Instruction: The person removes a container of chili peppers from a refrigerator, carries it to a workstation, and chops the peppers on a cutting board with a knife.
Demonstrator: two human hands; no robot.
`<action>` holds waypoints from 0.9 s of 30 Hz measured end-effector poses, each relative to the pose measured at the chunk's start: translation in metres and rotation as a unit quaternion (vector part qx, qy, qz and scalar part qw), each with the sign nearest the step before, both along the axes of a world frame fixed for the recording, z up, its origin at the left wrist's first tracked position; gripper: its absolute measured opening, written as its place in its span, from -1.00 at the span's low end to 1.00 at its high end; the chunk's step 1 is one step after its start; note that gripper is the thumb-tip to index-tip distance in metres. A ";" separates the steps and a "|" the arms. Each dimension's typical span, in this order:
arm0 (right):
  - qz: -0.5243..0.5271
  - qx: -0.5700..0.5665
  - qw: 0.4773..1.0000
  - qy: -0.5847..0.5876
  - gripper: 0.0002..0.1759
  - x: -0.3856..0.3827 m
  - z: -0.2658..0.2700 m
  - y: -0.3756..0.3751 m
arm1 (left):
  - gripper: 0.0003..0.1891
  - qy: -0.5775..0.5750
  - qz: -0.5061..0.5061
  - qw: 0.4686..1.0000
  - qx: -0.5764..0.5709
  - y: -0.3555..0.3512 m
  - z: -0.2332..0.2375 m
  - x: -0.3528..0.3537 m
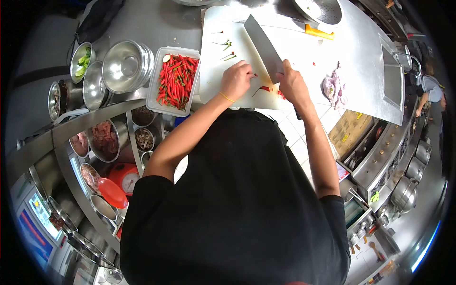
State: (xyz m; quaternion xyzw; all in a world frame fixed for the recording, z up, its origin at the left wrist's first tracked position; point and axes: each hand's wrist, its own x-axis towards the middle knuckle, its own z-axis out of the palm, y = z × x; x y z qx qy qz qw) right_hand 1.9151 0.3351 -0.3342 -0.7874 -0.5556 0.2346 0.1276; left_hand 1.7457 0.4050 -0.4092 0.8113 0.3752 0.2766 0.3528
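Note:
My right hand point(293, 84) grips the handle of a large cleaver point(264, 46), whose broad blade slants up and left over the white cutting board point(216, 66). Closed fingers on my left hand point(236, 81) pinch a small red chili point(254, 75) left of the blade. Below the blade lies a red chili piece with a long stem point(264, 89), and chopped red bits point(281, 95) are near my right hand. Several green stems point(228, 44) rest on the board's upper part. Left of the board, a clear plastic container point(153, 95) holds many red chilies point(176, 81).
Steel bowls point(124, 66) stand at the left, one holding green pieces point(83, 61). A yellow-handled knife point(319, 32) lies beyond the board, near a colander point(323, 10). Plucked poultry point(335, 89) lies at right. Another person point(431, 89) is at the far right.

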 end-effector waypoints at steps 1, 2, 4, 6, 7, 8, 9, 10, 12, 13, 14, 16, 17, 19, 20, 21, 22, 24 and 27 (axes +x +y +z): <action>-0.001 0.002 1.000 0.002 -0.71 0.000 0.002 0.000 | -0.95 0.002 -0.001 1.000 0.002 0.001 0.000 -0.005; 0.002 0.002 1.000 0.000 -0.70 0.000 0.003 0.000 | -0.94 -0.024 0.002 1.000 -0.007 0.002 0.000 -0.010; 0.006 0.002 1.000 0.000 -0.69 -0.003 0.007 0.000 | -0.93 -0.049 0.006 0.999 -0.014 0.001 -0.003 -0.014; 0.000 -0.011 1.000 0.005 -0.68 -0.006 0.011 0.001 | -0.93 -0.044 -0.007 0.998 0.033 -0.004 -0.003 -0.014; 0.001 -0.010 1.000 0.006 -0.68 -0.007 0.011 0.001 | -0.93 -0.043 -0.006 0.999 0.034 -0.005 -0.004 -0.013; 0.000 -0.007 1.000 0.010 -0.69 -0.007 0.010 0.001 | -0.93 -0.011 -0.006 0.998 0.058 -0.006 -0.004 -0.010; -0.002 -0.004 1.000 0.014 -0.69 -0.007 0.009 0.001 | -0.93 0.021 -0.007 0.996 0.081 -0.007 -0.004 -0.006; -0.001 -0.005 1.000 0.014 -0.69 -0.007 0.010 0.001 | -0.93 0.022 -0.006 0.996 0.081 -0.009 -0.005 -0.001; 0.007 -0.005 1.000 0.013 -0.70 -0.008 0.012 0.002 | -0.95 0.029 -0.022 0.996 0.082 -0.012 -0.004 0.012; 0.008 -0.006 1.000 0.013 -0.70 -0.009 0.015 0.002 | -0.95 0.029 -0.021 0.996 0.080 -0.014 -0.004 0.018; 0.004 -0.013 1.000 0.009 -0.71 -0.010 0.019 0.003 | -0.96 0.047 -0.020 0.996 0.073 -0.015 -0.003 0.024; 0.001 -0.022 1.000 0.004 -0.73 -0.010 0.021 0.003 | -0.96 0.065 -0.020 0.996 0.065 -0.017 -0.002 0.030; 0.002 -0.020 1.000 0.004 -0.74 -0.010 0.021 0.002 | -0.95 0.057 -0.012 0.996 0.067 -0.017 -0.001 0.030; 0.005 -0.020 1.000 0.005 -0.75 -0.012 0.021 0.001 | -0.95 0.050 -0.003 0.996 0.067 -0.018 -0.001 0.031; 0.003 -0.016 1.000 0.008 -0.76 -0.013 0.020 0.000 | -0.95 0.050 -0.003 0.996 0.070 -0.018 0.000 0.031; 0.002 -0.011 1.000 0.010 -0.77 -0.014 0.020 0.000 | -0.95 0.050 -0.004 0.996 0.072 -0.017 0.000 0.031; 0.004 -0.012 1.000 0.009 -0.77 -0.015 0.021 0.000 | -0.95 0.050 -0.002 0.996 0.071 -0.017 0.001 0.031; -0.004 -0.013 1.000 -0.003 -0.77 -0.019 0.022 0.000 | -0.95 0.041 -0.006 0.996 0.081 -0.016 0.000 0.031; 0.001 -0.006 1.000 -0.001 -0.76 -0.019 0.017 0.000 | -0.96 0.053 -0.012 0.996 0.072 -0.015 -0.001 0.031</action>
